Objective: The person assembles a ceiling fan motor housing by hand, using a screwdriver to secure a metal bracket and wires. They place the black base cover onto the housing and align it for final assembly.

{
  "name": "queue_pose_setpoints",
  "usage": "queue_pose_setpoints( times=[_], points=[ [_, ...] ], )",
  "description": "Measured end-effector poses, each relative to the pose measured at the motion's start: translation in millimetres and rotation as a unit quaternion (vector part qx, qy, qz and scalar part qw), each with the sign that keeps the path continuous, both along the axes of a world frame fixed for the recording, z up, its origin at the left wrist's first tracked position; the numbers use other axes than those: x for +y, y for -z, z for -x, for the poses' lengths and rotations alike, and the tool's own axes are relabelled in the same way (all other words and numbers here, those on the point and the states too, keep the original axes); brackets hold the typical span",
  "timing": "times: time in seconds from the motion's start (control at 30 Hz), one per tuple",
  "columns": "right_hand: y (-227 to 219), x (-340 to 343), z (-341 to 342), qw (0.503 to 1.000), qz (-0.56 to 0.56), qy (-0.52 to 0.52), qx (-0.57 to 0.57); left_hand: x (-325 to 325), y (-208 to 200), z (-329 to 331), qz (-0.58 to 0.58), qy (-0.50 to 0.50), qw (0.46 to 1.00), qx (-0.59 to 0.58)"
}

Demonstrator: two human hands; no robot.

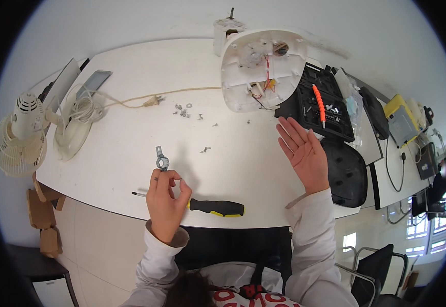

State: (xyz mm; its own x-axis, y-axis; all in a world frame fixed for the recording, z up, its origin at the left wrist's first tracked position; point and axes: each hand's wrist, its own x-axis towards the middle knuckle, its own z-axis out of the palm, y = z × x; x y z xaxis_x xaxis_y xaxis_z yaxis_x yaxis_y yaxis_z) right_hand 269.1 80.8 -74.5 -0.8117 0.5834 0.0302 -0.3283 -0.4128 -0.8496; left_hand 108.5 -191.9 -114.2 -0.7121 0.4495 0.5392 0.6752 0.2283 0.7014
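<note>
Between the fingertips of my left hand (165, 202) is a small grey metal bracket (162, 159) with a round hole, held upright above the table. Under and beside that hand lies a screwdriver (217, 207) with a black and yellow handle, its shaft partly hidden by the hand. My right hand (305, 156) is raised palm up with its fingers stretched out, holding nothing. Near its fingertips is a white plastic fan base (238, 94), turned to show red wires inside. Several small screws and metal bits (183, 111) are scattered on the white table.
An open black tool case (307, 110) with an orange flexible shaft (319, 102) lies at the right, above a black plastic cover (347, 176). A white motor housing (224, 38) stands at the back. At the left are a small white fan (22, 135) and a coiled cord (87, 109).
</note>
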Motion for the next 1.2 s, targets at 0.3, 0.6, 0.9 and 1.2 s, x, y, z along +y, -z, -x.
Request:
queue_pose_setpoints(
  times=[0.3,0.6,0.9,1.2],
  points=[
    [3.9,4.7,-6.2,0.990,0.109,0.010,0.083,0.0,-4.0,-0.5,0.039,-0.009,0.999,-0.010],
    [15.2,11.7,-8.4,0.977,0.031,0.200,-0.068,4.8,-1.0,1.0,0.053,-0.030,0.998,0.031],
    [15.7,10.1,-8.2,0.988,-0.041,0.148,-0.010,8.4,2.4,2.3,0.081,-0.079,0.990,0.086],
    [29.8,22.7,-16.7,0.994,0.035,0.092,0.048,9.8,1.7,2.5,0.153,-0.121,0.970,0.141]
  ],
)
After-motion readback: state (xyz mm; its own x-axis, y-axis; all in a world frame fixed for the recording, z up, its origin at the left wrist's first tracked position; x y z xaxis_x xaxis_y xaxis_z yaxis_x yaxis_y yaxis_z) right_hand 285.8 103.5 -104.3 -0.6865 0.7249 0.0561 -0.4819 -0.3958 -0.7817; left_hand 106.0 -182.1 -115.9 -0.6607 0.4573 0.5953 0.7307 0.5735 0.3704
